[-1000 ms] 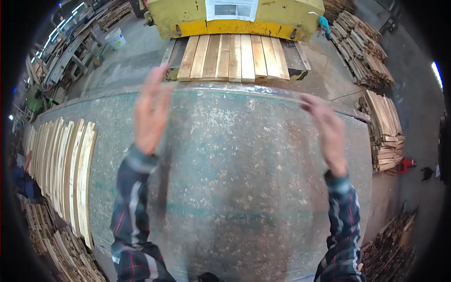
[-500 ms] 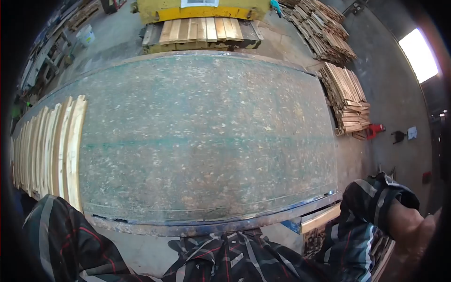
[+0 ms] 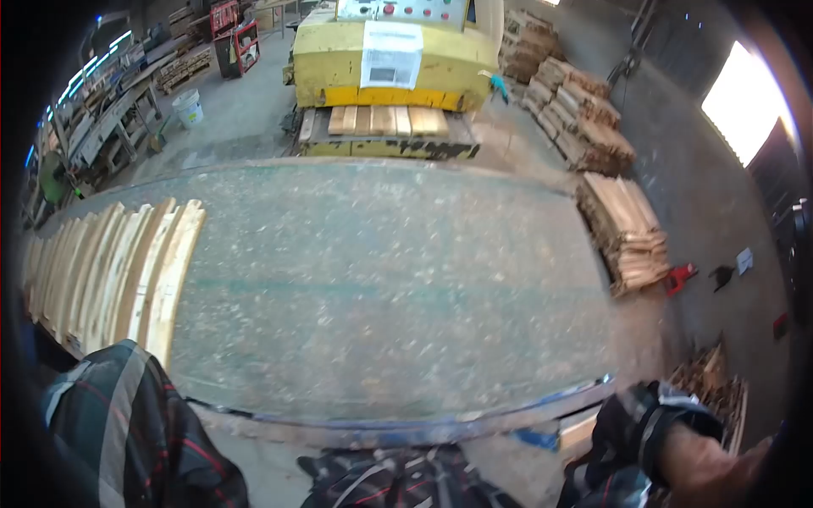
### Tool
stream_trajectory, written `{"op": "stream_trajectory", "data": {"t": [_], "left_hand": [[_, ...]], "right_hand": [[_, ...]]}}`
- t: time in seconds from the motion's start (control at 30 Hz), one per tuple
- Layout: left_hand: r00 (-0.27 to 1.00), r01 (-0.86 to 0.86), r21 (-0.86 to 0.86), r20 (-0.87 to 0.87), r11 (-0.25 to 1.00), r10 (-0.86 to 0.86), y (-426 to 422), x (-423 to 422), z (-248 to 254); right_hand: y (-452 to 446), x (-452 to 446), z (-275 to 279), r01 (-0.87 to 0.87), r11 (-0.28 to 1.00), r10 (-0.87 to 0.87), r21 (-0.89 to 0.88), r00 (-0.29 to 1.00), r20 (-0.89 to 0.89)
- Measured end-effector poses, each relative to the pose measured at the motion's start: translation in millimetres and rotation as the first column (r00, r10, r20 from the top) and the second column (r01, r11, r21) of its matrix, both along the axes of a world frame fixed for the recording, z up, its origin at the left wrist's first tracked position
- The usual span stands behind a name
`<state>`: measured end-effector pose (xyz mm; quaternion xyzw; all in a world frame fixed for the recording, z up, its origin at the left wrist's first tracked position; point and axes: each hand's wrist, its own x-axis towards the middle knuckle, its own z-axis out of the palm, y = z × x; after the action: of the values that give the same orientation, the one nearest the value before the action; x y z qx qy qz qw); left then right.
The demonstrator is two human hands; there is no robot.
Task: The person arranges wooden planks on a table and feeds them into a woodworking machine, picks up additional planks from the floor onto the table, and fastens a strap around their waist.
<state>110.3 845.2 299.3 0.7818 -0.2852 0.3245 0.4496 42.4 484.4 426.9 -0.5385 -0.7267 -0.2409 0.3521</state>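
My right hand [image 3: 716, 470] hangs low at the right edge, past the corner of the worktable [image 3: 406, 339]. Blur and the dark rim of the view hide its fingers, so I cannot tell whether it holds anything. Nearest to it are a bin of scrap wood [image 3: 716, 381] and a board end [image 3: 577, 430] under the table's corner. On the left only my plaid sleeve [image 3: 140, 423] shows; the hand is out of sight. That sleeve is close to a row of long wooden slats [image 3: 127, 271] lying side by side on the table's left end.
Beyond the table stands a yellow machine [image 3: 339, 63] with boards [image 3: 389, 121] lying on its bed. Stacked wood [image 3: 627, 229] lines the right side, with a red tool [image 3: 680, 278] on the floor beside it. A white bucket [image 3: 188, 108] stands far left.
The view has tilted up, so more of the yellow machine shows and the table sits lower in view. My right hand remains at the lower right, slightly lower; the slats look undisturbed.
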Motion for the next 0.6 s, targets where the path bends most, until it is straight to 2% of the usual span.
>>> {"op": "stream_trajectory", "data": {"t": [0.1, 0.23, 0.6], "left_hand": [[0.999, 0.013, 0.005, -0.042, 1.0, -0.013, 1.6, -11.0, 7.0], [1.0, -0.009, 0.022, -0.027, 1.0, 0.009, -1.7, -20.2, 11.5], [0.993, -0.106, 0.114, 0.062, 0.988, 0.099, -19.4, -55.6, 41.7]], "right_hand": [[9.5, -3.3, 8.8, -0.003, 1.0, 0.003, 0.012, 0.999, -0.047], [13.6, -1.4, 11.4, -0.075, 0.997, 0.075, 0.024, 0.997, 0.011], [5.8, 46.9, 10.7, -0.347, 0.935, 0.344, 0.076, 0.937, 0.053]]}}
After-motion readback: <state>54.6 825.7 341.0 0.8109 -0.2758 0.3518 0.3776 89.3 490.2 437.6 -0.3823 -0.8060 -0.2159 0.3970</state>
